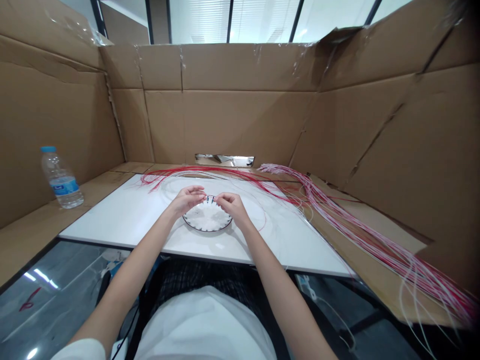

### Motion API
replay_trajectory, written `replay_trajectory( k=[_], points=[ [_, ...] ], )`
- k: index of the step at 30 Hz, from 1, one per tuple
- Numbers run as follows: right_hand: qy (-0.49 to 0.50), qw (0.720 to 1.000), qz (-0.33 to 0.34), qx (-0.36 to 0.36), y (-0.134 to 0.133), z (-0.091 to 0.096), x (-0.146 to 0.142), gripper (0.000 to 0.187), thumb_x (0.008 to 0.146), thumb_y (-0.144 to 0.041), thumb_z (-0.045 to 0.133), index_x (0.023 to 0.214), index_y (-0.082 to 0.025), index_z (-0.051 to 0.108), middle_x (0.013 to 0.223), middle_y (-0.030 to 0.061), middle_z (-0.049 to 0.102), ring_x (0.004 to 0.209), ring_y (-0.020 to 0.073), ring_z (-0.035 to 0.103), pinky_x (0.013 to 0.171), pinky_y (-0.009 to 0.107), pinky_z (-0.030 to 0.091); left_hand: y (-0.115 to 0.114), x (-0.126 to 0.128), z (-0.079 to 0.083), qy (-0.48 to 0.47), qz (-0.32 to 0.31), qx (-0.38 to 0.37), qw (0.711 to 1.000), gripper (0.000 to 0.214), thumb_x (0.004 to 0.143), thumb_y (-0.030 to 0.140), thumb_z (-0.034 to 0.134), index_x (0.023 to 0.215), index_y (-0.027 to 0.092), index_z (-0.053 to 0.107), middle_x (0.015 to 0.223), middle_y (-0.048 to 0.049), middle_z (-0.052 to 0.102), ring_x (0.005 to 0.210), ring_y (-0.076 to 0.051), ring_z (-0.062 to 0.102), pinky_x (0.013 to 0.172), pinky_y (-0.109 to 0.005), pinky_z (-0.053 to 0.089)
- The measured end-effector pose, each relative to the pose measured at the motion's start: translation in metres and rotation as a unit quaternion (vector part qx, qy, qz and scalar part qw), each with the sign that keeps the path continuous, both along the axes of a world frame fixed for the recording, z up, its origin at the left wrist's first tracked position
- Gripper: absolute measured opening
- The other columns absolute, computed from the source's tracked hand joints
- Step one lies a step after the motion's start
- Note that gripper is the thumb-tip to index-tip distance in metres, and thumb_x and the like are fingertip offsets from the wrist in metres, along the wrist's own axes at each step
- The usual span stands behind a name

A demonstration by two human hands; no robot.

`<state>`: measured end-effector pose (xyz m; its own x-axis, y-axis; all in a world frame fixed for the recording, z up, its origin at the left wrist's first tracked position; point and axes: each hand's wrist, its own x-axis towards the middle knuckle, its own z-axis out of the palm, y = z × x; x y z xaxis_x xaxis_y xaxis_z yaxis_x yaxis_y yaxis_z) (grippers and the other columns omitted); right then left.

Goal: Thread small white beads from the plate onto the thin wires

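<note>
My left hand (186, 198) and my right hand (231, 204) meet above a small round dish (207, 220) on a white board (123, 215). Both hands pinch a tiny dark and white part (210, 199) between their fingertips, just over the dish's far rim. The dish holds several small white pieces. Thin red and white wires (225, 174) arc across the board right behind the hands.
A thick bundle of red and white wires (367, 235) runs off to the right over cardboard. A plastic water bottle (61, 178) stands at the left. Cardboard walls (240, 110) enclose the work area on three sides. A dark glass tabletop (56, 285) lies nearest me.
</note>
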<state>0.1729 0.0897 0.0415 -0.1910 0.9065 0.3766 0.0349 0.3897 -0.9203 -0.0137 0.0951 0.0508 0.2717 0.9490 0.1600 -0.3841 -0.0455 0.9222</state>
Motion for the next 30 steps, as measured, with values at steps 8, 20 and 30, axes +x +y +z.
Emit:
replay_trajectory(
  k=[8,20,30],
  points=[
    [-0.010,1.000,0.002,0.015,-0.0023,0.0019,0.0000,0.020,0.065,-0.035,0.060,0.066,-0.015,0.066,0.058,0.0006,0.056,0.053,0.0104,0.044,0.046,0.021,0.030,-0.0022,0.0014,0.0025,0.003,0.001,-0.007,1.000,0.044,0.051,0.011,0.083,0.089,0.013,0.062,0.071,-0.0003,0.068,0.065,-0.011,0.065,0.068,-0.023,0.049],
    [-0.011,0.999,0.013,0.036,-0.0028,0.0020,0.0007,0.020,0.067,-0.033,0.063,0.065,-0.014,0.066,0.057,-0.0007,0.054,0.053,0.0092,0.043,0.048,0.021,0.032,-0.0011,0.0000,0.0011,0.001,-0.002,-0.005,1.000,0.044,0.050,0.012,0.084,0.089,0.012,0.063,0.070,-0.0016,0.069,0.065,-0.011,0.065,0.064,-0.021,0.049],
    [-0.002,0.998,0.016,0.060,0.0019,-0.0009,-0.0007,0.019,0.065,-0.034,0.067,0.063,-0.016,0.065,0.063,0.0022,0.063,0.060,0.0137,0.054,0.059,0.025,0.043,0.0052,-0.0025,-0.0050,0.017,-0.014,-0.012,1.000,0.043,0.054,0.014,0.084,0.092,0.011,0.065,0.069,-0.0033,0.071,0.065,-0.012,0.066,0.064,-0.021,0.049]
  ],
)
